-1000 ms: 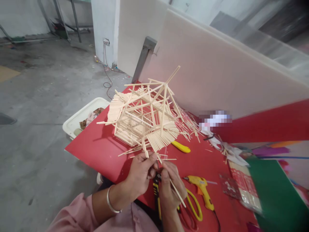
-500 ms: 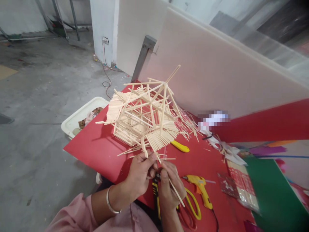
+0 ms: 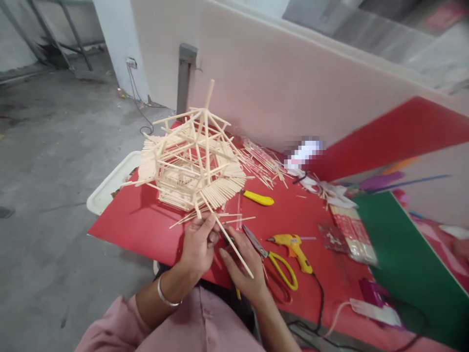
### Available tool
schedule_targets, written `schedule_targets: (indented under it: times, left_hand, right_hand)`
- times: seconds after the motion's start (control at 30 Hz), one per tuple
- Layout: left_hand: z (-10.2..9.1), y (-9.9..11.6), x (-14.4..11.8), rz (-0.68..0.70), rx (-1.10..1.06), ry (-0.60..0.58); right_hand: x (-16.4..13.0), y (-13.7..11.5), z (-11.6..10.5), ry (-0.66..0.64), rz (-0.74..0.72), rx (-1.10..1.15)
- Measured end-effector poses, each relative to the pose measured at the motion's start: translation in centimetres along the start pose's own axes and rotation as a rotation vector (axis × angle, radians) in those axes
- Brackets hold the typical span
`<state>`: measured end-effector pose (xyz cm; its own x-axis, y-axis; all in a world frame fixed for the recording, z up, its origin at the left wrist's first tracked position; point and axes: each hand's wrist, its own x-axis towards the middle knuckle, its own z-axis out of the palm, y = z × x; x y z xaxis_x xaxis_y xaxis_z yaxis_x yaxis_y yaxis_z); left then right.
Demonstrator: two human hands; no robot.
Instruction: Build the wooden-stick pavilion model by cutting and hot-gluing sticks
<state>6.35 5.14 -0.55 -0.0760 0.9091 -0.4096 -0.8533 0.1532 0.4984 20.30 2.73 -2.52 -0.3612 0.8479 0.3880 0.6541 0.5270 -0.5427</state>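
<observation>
A thin pale wooden stick, straight and bare, is held over the near edge of the red table. Its long axis runs on a diagonal: the upper end points toward the far left, at the stick model, and the lower end points toward the near right, past the right palm. Left hand has its fingers pinched narrow on the upper part of the stick, close under the model's eave. Right hand lies palm up below the stick with fingers loosely curled about it; whether they press it, I cannot tell. The stick model, a hut-like frame of many such sticks with a peaked roof and fringed eaves, stands near the table's left corner, close to the left edge. Loose sticks lie scattered behind it toward the far edge, against the white partition. To the right of the hands lie yellow-handled scissors and a yellow glue gun, near each other; a yellow-handled cutter lies just beside the model. Bare red surface shows left of the hands and between cutter and scissors. A white tub sits below the left edge on the floor.
</observation>
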Motion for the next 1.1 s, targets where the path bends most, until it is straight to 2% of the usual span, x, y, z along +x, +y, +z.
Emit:
schedule_targets:
  times: [0.07,0.13,0.27,0.43,0.63,0.73,0.8,0.9,1.0,1.1]
  left_hand:
    - [-0.4,-0.3,-0.4,0.026,0.039,-0.005]
    - [-1.0,-0.9,-1.1,0.04,0.105,-0.03]
    - [-2.4,-2.0,-2.2,0.022,0.304,-0.126]
    - [-3.3,-1.6,-2.5,0.065,0.528,-0.252]
    - [-3.7,0.8,-3.3,0.131,0.716,-0.274]
    - [-3.9,1.6,-3.6,0.099,0.704,-0.222]
    - [-4.1,2.0,-3.6,0.091,0.677,-0.175]
    - [-4.5,2.3,-3.4,0.113,0.676,-0.137]
    - [-4.7,2.3,-3.2,0.138,0.724,-0.163]
    - [-4.4,2.3,-3.1,0.153,0.776,-0.212]
  right_hand:
    - [-2.4,1.1,-0.6,-0.035,0.021,-0.07]
    - [-5.0,2.0,-0.9,-0.053,0.082,-0.234]
    - [-8.1,1.7,-0.9,-0.155,0.236,-0.511]
    - [-6.8,-0.3,-1.0,-0.314,0.323,-0.631]
    - [-4.8,-0.1,-2.6,-0.554,0.282,-0.603]
    - [-5.0,0.6,-3.3,-0.6,0.246,-0.47]
    - [-5.4,1.2,-3.7,-0.581,0.258,-0.351]
    - [-5.9,2.4,-4.1,-0.416,0.365,-0.099]
    - [-6.3,3.6,-4.1,-0.25,0.504,0.434]
    - [-6.7,3.8,-4.1,-0.225,0.627,0.972]
